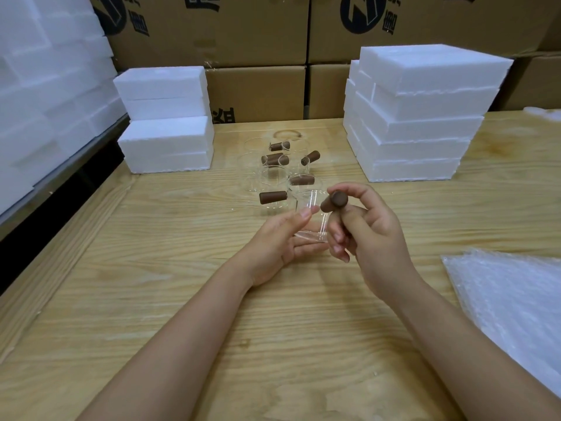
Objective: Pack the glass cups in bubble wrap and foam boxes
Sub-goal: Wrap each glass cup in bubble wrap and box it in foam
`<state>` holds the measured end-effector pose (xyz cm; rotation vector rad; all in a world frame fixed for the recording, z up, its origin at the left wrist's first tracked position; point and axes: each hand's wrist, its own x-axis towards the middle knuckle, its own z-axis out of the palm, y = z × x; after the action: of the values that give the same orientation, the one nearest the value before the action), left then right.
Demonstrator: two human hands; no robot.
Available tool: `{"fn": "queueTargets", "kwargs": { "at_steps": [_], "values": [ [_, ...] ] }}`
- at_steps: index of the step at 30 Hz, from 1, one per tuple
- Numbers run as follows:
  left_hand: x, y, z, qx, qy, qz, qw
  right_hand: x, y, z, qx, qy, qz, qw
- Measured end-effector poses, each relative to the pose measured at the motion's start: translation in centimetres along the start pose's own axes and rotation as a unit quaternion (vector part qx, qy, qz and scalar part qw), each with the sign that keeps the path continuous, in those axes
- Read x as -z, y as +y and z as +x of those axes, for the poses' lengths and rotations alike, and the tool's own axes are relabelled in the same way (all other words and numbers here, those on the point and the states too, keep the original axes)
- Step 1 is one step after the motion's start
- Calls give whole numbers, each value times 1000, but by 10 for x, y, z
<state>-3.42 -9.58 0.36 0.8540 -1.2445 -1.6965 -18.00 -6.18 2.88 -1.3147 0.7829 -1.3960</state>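
Cardboard cartons [258, 31] form the back wall. They carry a dark printed round emblem and block characters, all cropped by the frame edge or by carton seams. One lower carton's print sits upside down. No word can be read.

Wooden table [182, 314]: pale grain, fills the foreground.

Foam boxes: a tall white stack [425, 117] stands on the right rear of the table and a shorter stack [165, 120] on the left rear. More foam [45, 86] is piled off the table's left edge.

Bubble wrap [516, 314]: sheets lie flat at the right edge of the table, near the right forearm.

Glass cups [273, 177]: a cluster of clear cups with brown stub handles stands between the two foam stacks, some handles pointing different ways. The count is uncertain because the glass barely shows.

Left hand [282, 247]: palm up, with the fingers under the base of the held cup [312, 223] and the thumb at its side. The grip looks loose, though the clear glass makes the contact hard to judge.

Right hand [370, 235]: thumb and forefinger pinch the brown handle [334, 202] of that cup, and the other fingers are curled in. The cup is lifted off the table, in front of the cluster.
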Motion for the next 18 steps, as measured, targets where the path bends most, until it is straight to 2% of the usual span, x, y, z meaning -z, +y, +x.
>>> {"fn": "queueTargets", "kwargs": {
  "at_steps": [2, 7, 12, 15, 18],
  "values": [
    [0, -1, 0, -12, 1, 2, 1000, -1, 0, -2, 21, 8, -30, 999],
    [1, -7, 1, -70, 24, 1, 997, -4, 1, -2, 64, 89, -67, 992],
    [0, -5, 1, -102, 60, -15, 993, 2, 8, 5, 45, 117, -28, 992],
    [-1, -5, 0, -113, 76, 13, 991, 6, 10, 8, 21, 117, 15, 993],
    [-2, -6, 0, -133, 112, 67, 983, 10, 15, 12, -36, 151, 39, 987]
  ]
}}
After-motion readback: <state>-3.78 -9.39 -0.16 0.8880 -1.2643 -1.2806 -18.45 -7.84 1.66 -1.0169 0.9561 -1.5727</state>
